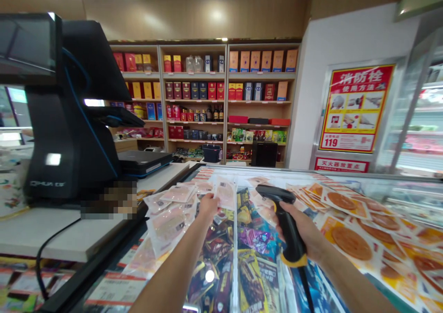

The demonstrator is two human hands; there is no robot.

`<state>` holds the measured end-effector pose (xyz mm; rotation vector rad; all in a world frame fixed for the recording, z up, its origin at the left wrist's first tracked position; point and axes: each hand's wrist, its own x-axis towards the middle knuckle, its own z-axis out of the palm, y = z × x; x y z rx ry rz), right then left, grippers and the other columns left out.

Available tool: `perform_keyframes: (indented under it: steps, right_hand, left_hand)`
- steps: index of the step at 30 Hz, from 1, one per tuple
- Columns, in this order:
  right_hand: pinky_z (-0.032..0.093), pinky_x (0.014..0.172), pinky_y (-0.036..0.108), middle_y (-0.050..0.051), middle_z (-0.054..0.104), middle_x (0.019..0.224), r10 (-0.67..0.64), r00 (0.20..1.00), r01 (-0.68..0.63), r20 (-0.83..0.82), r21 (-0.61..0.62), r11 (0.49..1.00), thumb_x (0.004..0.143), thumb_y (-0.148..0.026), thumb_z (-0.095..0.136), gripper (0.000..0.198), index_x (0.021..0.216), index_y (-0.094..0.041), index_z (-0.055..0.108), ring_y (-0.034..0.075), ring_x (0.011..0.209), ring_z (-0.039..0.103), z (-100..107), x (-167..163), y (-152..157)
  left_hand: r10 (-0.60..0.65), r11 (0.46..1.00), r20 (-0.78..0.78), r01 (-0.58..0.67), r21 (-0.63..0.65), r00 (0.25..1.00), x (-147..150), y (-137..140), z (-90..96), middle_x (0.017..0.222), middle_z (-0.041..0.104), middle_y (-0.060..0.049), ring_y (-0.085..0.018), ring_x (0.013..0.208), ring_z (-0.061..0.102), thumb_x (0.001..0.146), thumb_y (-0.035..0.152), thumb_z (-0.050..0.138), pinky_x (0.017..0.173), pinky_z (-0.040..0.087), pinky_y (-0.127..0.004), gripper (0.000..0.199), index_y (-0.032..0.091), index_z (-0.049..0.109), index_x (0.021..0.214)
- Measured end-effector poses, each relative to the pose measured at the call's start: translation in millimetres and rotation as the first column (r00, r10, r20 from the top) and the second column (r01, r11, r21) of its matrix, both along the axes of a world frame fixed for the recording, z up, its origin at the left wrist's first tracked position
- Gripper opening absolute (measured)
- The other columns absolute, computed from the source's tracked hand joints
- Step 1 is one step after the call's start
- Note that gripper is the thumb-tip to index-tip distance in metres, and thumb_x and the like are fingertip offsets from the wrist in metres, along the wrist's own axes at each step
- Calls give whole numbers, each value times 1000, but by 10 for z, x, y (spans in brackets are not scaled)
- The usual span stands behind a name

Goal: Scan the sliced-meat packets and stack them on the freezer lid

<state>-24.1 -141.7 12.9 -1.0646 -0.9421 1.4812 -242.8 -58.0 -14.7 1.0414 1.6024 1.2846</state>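
Observation:
My left hand (208,207) is closed on the edge of a flat clear packet (224,191) with pale contents and a small printed label, held upright. My right hand (306,232) grips a black barcode scanner (289,230) with yellow trim, its head pointing left toward the packet and its cable hanging down. Left of my left arm, a pile of similar clear packets (169,227) lies on the freezer top. Right of the scanner is a spread of white-and-orange packets (351,243) holding round, flat, orange-brown pieces. Wrapped ice creams (254,276) show below and between my forearms.
A black checkout terminal (72,115) stands on the white counter (58,239) at left, its cable running down the front. Price tags (116,290) lie at lower left. Behind the freezer rise shelves (194,76) of boxes and bottles. A red-and-yellow sign (358,108) hangs at right.

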Motion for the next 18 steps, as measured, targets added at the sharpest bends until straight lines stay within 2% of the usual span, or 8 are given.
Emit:
perform_keyframes:
  steps: [18]
  right_hand:
    - [40, 36, 19, -1, 58, 55, 42, 999, -42, -3, 10, 999, 67, -39, 55, 25, 69, -14, 54, 8, 40, 51, 18, 15, 18]
  left_hand:
    - [29, 999, 59, -31, 37, 998, -67, 4, -37, 94, 56, -5, -13, 76, 55, 80, 28, 45, 65, 47, -31, 26, 13, 50, 101]
